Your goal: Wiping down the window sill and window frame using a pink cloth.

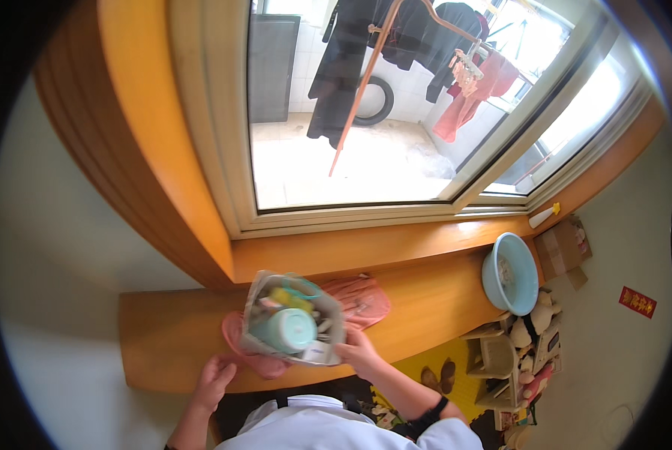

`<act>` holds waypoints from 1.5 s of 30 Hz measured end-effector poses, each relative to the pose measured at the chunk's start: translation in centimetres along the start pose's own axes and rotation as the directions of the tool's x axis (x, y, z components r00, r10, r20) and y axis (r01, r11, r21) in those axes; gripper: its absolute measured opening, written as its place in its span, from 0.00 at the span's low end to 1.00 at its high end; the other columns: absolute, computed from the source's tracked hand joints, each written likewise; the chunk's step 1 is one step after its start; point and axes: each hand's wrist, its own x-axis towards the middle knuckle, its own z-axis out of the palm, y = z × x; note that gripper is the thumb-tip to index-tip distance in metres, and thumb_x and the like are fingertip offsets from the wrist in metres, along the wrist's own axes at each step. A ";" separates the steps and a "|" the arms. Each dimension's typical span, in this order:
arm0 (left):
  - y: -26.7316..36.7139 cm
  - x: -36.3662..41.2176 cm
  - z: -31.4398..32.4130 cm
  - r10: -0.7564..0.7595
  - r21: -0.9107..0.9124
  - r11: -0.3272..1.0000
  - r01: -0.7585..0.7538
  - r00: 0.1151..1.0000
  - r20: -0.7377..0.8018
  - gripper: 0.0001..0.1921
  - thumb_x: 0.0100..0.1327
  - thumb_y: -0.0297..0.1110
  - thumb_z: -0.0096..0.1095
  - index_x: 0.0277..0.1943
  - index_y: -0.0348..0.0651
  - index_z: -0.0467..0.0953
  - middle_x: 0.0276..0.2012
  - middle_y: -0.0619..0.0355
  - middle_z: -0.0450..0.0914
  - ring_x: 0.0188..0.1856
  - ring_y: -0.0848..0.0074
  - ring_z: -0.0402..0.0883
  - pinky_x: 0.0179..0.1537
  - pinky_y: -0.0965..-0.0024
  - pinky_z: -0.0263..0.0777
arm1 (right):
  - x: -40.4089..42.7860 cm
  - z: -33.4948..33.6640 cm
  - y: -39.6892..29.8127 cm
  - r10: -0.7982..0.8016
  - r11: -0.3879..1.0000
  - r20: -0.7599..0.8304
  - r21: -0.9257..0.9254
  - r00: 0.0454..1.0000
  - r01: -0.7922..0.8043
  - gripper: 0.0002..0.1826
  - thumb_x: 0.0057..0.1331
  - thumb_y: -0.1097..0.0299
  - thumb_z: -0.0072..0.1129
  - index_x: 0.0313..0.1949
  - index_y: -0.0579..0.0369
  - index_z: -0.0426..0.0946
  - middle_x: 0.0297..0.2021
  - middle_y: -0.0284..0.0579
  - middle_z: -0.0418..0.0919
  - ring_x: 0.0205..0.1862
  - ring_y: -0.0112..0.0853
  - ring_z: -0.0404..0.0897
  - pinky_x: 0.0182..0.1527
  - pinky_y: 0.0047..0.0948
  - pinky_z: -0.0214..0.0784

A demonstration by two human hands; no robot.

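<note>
My right hand (355, 350) grips the lower right corner of an open box (249, 315) tilted towards me over the wooden counter. Inside the box are a mint-green cup-like container (295, 331), a yellow item (285, 298), a teal ring-shaped item (307, 288) and a small white box (316, 352). Pink cloth (364, 298) lies on the counter to the box's right, and more pink material (265, 365) shows below and left of it. To the left, my left hand (217, 378) is beside this pink material with fingers curled; whether it pinches the edge cannot be told.
A light blue basin (510, 275) stands at the counter's right end, near a cardboard box (558, 247) and a white cone-shaped object (544, 216). Below are shelves (493, 360) with soft toys, and brown slippers (440, 378) on a yellow mat. Behind the ledge is a sliding window (358, 214).
</note>
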 end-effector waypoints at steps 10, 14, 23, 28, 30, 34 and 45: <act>-1.9 14.5 9.2 0.499 0.980 0.197 -0.030 0.864 -0.073 0.17 0.62 0.34 0.66 0.51 0.35 0.78 0.56 0.42 0.76 0.55 0.48 0.78 0.56 0.54 0.74 | -4.9 -29.7 -0.4 -0.232 0.949 -0.667 0.005 0.708 0.315 0.20 0.59 0.81 0.49 0.52 0.56 0.70 0.44 0.43 0.80 0.38 0.33 0.84 0.31 0.36 0.84; -3.7 16.0 4.7 0.338 0.922 0.135 0.362 0.858 -0.386 0.16 0.62 0.34 0.66 0.50 0.36 0.77 0.54 0.43 0.76 0.53 0.49 0.79 0.54 0.52 0.74 | -2.5 -36.6 1.3 -0.167 0.950 -0.789 0.031 0.591 0.310 0.23 0.60 0.80 0.48 0.56 0.56 0.67 0.48 0.46 0.78 0.42 0.37 0.83 0.33 0.39 0.84; -3.0 12.4 8.7 0.383 0.987 0.106 0.124 0.910 -0.155 0.08 0.52 0.33 0.69 0.35 0.43 0.80 0.41 0.51 0.82 0.53 0.52 0.78 0.53 0.52 0.73 | -2.2 -35.1 5.7 0.039 0.850 -0.651 0.421 0.758 0.317 0.26 0.74 0.44 0.54 0.51 0.58 0.74 0.43 0.43 0.78 0.45 0.37 0.80 0.46 0.36 0.73; 3.4 9.4 15.0 0.450 0.922 0.073 -0.381 0.837 0.311 0.08 0.51 0.30 0.68 0.34 0.44 0.77 0.35 0.52 0.82 0.42 0.55 0.81 0.49 0.55 0.74 | 1.3 -22.8 4.6 0.086 0.994 -0.070 0.070 0.994 -0.081 0.18 0.73 0.54 0.57 0.54 0.53 0.76 0.43 0.41 0.81 0.41 0.30 0.81 0.47 0.31 0.74; 6.2 7.8 18.0 0.335 0.878 0.137 -0.458 0.856 0.394 0.08 0.51 0.29 0.68 0.34 0.44 0.76 0.33 0.52 0.82 0.39 0.56 0.81 0.46 0.55 0.74 | 4.8 -18.3 2.9 -0.302 0.875 0.203 -0.329 0.931 0.356 0.21 0.64 0.61 0.67 0.54 0.53 0.77 0.51 0.44 0.81 0.55 0.38 0.79 0.55 0.38 0.71; 11.0 5.4 22.0 0.280 0.704 0.232 -0.671 0.739 0.612 0.10 0.50 0.27 0.69 0.35 0.45 0.75 0.29 0.55 0.78 0.34 0.59 0.79 0.41 0.59 0.70 | 8.7 -10.7 -3.2 -0.638 0.315 0.494 -0.532 0.590 0.786 0.28 0.55 0.62 0.74 0.56 0.49 0.78 0.57 0.46 0.77 0.63 0.41 0.74 0.61 0.41 0.66; 15.7 4.6 18.9 0.470 0.844 0.081 -0.530 0.767 0.437 0.11 0.51 0.31 0.72 0.35 0.48 0.75 0.25 0.56 0.75 0.29 0.57 0.77 0.33 0.57 0.69 | 7.3 -20.9 -9.5 -0.240 0.581 0.386 -0.678 0.891 0.451 0.11 0.50 0.74 0.72 0.34 0.61 0.81 0.28 0.42 0.83 0.31 0.28 0.80 0.37 0.30 0.73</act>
